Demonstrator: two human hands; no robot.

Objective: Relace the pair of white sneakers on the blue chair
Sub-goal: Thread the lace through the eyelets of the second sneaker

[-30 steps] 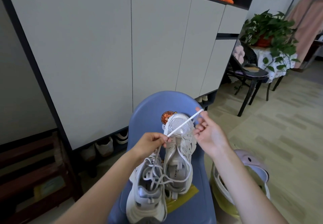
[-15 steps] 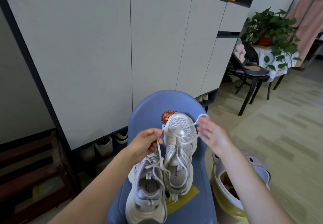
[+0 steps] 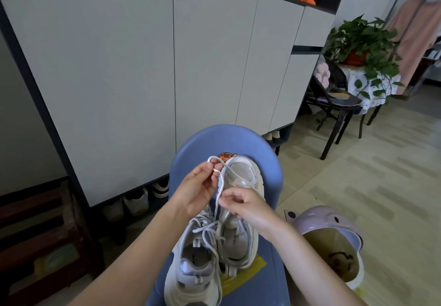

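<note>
Two white sneakers [image 3: 214,241] are set side by side on the seat of the blue chair [image 3: 269,167], toes pointing far, heels near. A white lace [image 3: 220,186] is held up above the gap between them. The left hand [image 3: 198,188] is curled around the upper end of the lace, which is looped over its fingertips near the toe of the right sneaker [image 3: 241,210]. The right hand [image 3: 243,205] is pinched on the same lace lower down, just above the right sneaker's tongue. From there the lace is seen to run down into the crossings over the left sneaker [image 3: 195,265].

As for progress, the lacing on the left sneaker appears loose and tangled rather than neatly threaded, and which eyelets are filled cannot be told. The right sneaker's eyelets are largely hidden by the right hand. The work is judged to be at an early or middle stage: the lace is being sorted, and the threading and tightening of both sneakers appear to be left.
</note>
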